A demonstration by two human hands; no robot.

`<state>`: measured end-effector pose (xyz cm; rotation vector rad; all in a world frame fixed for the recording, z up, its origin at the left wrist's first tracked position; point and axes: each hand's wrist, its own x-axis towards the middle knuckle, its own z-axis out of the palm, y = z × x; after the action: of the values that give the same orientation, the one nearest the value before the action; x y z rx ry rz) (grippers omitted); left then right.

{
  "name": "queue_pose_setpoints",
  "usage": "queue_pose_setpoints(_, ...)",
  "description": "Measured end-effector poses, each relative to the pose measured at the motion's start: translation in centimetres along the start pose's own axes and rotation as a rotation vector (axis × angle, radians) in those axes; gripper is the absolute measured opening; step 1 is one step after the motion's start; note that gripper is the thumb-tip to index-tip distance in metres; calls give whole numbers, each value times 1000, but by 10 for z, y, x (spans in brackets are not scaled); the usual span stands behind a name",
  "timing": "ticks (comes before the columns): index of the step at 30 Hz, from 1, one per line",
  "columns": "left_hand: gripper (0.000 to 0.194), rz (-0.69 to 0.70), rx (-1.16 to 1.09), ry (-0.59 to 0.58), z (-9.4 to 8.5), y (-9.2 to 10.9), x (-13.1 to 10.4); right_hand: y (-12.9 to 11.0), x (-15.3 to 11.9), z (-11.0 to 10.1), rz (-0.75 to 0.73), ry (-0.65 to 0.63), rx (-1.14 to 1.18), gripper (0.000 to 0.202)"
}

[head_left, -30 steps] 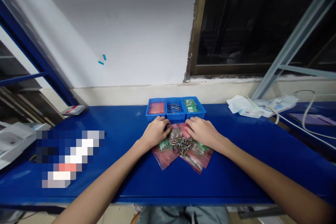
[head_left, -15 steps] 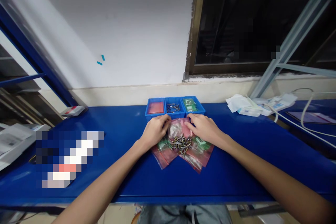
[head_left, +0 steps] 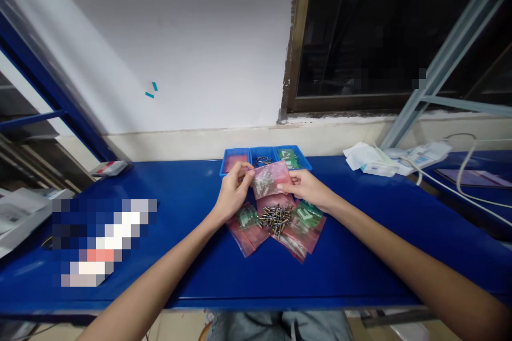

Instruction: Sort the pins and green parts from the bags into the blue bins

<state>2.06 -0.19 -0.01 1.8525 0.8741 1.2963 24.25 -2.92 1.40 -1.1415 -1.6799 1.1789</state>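
- A glossy blue worktop (head_left: 224, 279) stretching across the view, below a pale wall
- Pink plastic bags (head_left: 250, 240) fanned out on it, some showing green contents
- Behind them, a row of three blue bins (head_left: 250, 155)
- The right hand (head_left: 308, 186), its thumb flat on the front of a small pink pouch (head_left: 266, 180), fingers bent behind its right side
- The left hand (head_left: 234, 189), fingers nearly closed, pinching the upper left edge
- That pouch, raised between both hands, before the bins
- Loose metal screws (head_left: 276, 217) heaped below it on the bags
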Motion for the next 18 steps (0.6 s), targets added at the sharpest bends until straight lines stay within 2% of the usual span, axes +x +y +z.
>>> queue_pose_setpoints(6,47,-135,-194,-86,2,3,1,-2,-1,7,47,104,232,22)
queue_pose_setpoints(9,48,-151,-226,-95,3,2,1,-3,-2,10,69,93,400,22)
queue_pose_setpoints(11,47,-133,-184,-82,3,1,-1,-4,-3,13,78,70,440,30)
queue_pose_setpoints(13,38,-54,-64,-81,3,2,-2,-4,-4,16,71,83,430,35)
queue_pose_setpoints(16,16,192,233,-101,1,7,-5,-4,-5,17,35,132,410,31)
queue_pose_setpoints(18,18,359,391,-135,-2,11,-7,-6,-5,17,18,153,395,28)
